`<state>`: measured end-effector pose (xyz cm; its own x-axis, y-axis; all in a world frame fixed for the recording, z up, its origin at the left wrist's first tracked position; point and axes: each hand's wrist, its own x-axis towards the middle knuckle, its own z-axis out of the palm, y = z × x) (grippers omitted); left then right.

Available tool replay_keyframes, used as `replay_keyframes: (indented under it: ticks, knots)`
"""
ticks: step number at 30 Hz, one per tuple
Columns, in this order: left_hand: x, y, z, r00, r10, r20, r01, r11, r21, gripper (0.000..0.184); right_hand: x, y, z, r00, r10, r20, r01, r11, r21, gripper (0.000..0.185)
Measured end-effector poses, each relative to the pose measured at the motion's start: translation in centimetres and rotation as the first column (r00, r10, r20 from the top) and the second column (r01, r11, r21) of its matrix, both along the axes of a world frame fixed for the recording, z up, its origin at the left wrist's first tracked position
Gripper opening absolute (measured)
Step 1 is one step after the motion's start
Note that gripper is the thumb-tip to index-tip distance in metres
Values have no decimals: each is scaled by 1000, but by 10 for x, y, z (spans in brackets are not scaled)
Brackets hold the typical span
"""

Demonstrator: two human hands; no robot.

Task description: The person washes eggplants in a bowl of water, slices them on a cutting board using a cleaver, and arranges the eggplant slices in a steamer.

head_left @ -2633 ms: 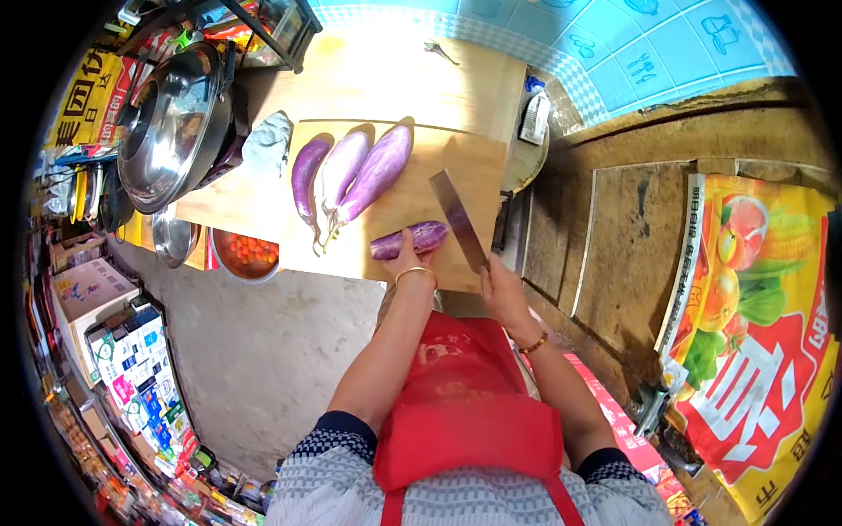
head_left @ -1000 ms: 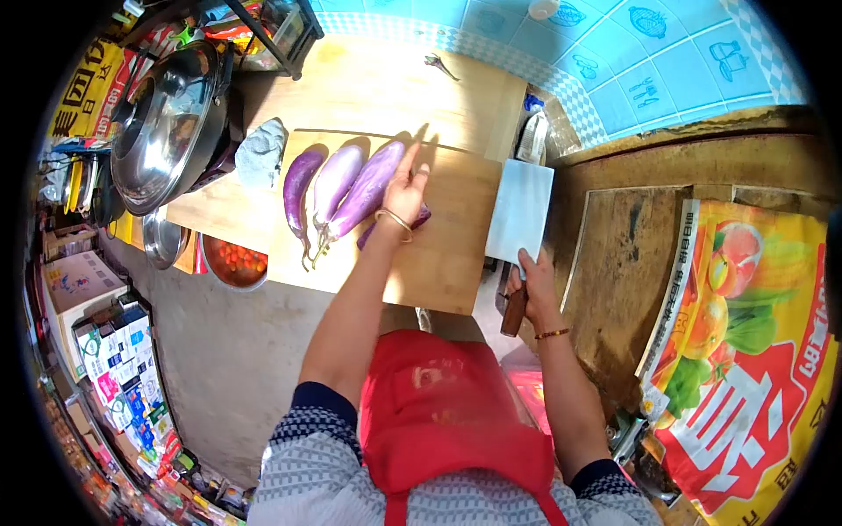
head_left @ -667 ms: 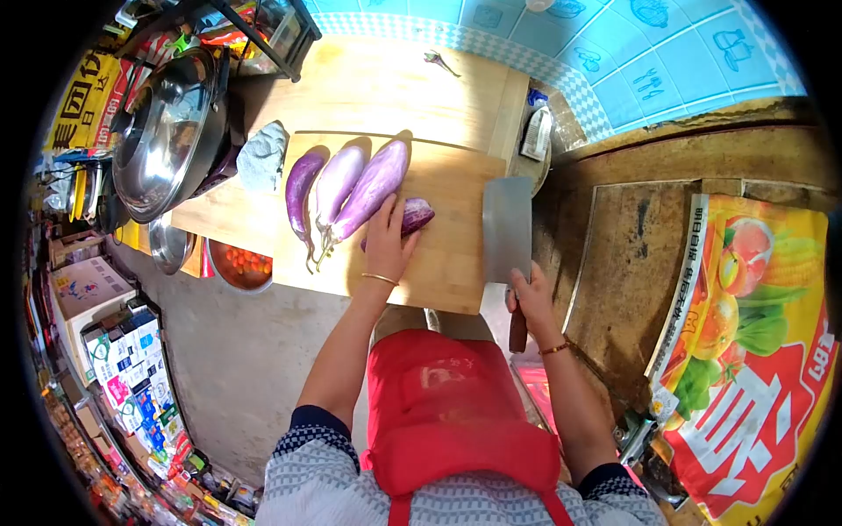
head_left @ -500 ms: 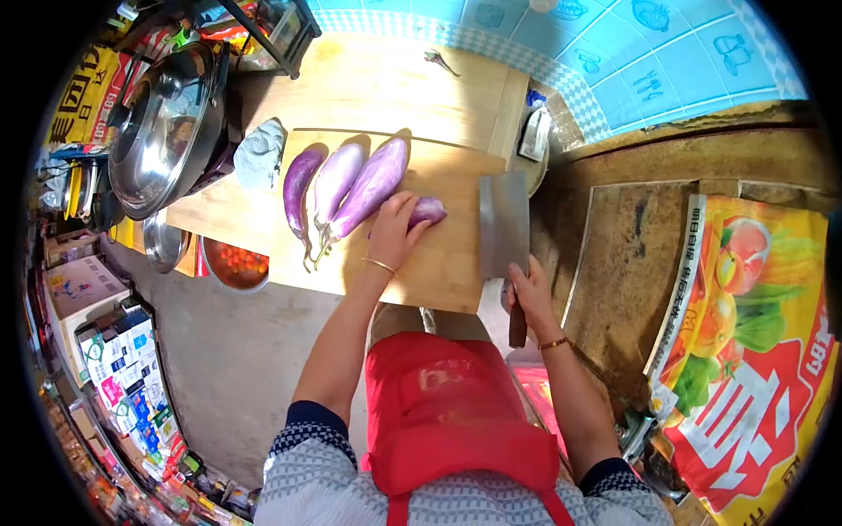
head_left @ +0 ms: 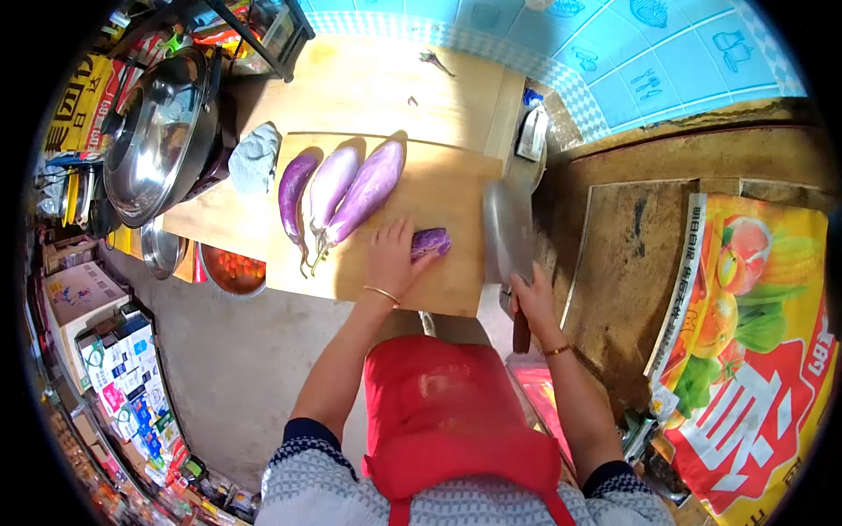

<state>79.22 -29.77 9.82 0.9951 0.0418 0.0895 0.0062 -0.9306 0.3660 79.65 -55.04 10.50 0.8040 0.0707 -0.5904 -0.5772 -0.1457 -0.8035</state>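
Metal cleaver, broad, in right hand; streaky eggplant piece.

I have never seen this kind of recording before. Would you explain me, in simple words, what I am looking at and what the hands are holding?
There is no machine here: these are a person's own two bare hands. Every picture comes from one camera worn on the head, looking forward and down, so the arms enter from below.

On the wooden table lies a cutting board. Three whole eggplants lie side by side on it, near a grey cloth.

The right hand holds a cleaver by its handle, at the board's right edge. The left hand lies against a shorter purple piece, partly hiding it; how firmly it grips, I cannot tell.
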Motion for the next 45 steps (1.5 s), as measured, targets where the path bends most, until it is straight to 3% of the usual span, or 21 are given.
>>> replay_keyframes:
  ticks: [1, 2, 3, 4, 5, 6, 9, 11, 15, 17, 19, 21, 23, 27, 29, 33, 42, 44, 45]
  knots:
    - [-10, -3, -11, 1000, 2, -9, -2, 1000, -1, 52, 3, 2, -2, 998, 37, 44, -36, 999, -26, 29]
    - [-17, -4, -30, 998, -59, -37, 57, 998, -33, 54, 7, 0, -7, 983, 180, 39, -175, 979, -109, 33]
    - [-19, -5, -36, 991, -117, -61, 113, 991, -70, 55, 11, 2, -12, 982, 187, 37, -182, 977, -112, 33]
    - [-21, 0, -43, 992, -109, -66, 104, 992, -77, 55, 12, 2, -16, 930, 343, 135, -300, 917, -264, 33]
    - [-18, 9, -44, 958, -287, -21, 282, 952, -121, 54, 12, 3, -19, 842, 500, 203, -387, 821, -418, 33]
    - [-16, 15, -42, 892, -451, 34, 451, 879, -154, 53, 13, 7, -14, 837, 511, 195, -399, 815, -421, 33]
    - [-18, 23, -32, 864, -493, 104, 502, 860, -93, 47, 15, 16, -5, 758, 612, 224, -472, 753, -458, 34]
    - [-37, 15, -46, 903, -384, 193, 408, 906, -110, 45, 15, 19, -6, 704, 687, 180, -486, 651, -583, 35]
    - [-43, -8, -58, 930, -148, 336, 223, 955, -198, 39, 16, 18, -4, 658, 740, 139, -511, 574, -641, 36]
    - [-39, -12, -57, 940, -137, 312, 224, 939, -260, 38, 12, 21, 3, 573, 786, 233, -486, 555, -675, 35]
    - [-36, -14, -60, 949, -124, 291, 219, 922, -321, 38, 12, 26, 15, 512, 833, 209, -498, 486, -719, 36]
    - [-35, -14, -67, 923, -95, 372, 191, 954, -232, 41, 15, 31, 26, 454, 871, 189, -496, 423, -758, 37]
    - [-39, -15, -77, 928, -85, 362, 183, 951, -247, 41, 18, 34, 33, 374, 919, 125, -521, 319, -792, 40]
    - [-42, -15, -87, 946, -74, 314, 166, 947, -276, 38, 23, 41, 47, 268, 959, 91, -548, 229, -805, 45]
    - [-39, -14, -86, 947, -72, 313, 159, 951, -264, 37, 22, 46, 50, 221, 974, -51, -550, 81, -831, 41]
    - [-41, -15, -91, 956, -58, 287, 131, 961, -243, 35, 24, 50, 64, 184, 983, -24, -567, 86, -819, 45]
    - [-39, -11, -89, 957, -69, 281, 150, 949, -277, 35, 35, 57, 65, 168, 974, -149, -653, -4, -758, 39]
    - [-36, -11, -88, 969, -75, 235, 141, 949, -281, 36, 32, 60, 56, 221, 970, -98, -669, 78, -739, 22]
    - [-39, -12, -87, 980, -85, 181, 135, 949, -284, 36, 31, 60, 52, 223, 970, -100, -675, 79, -734, 22]
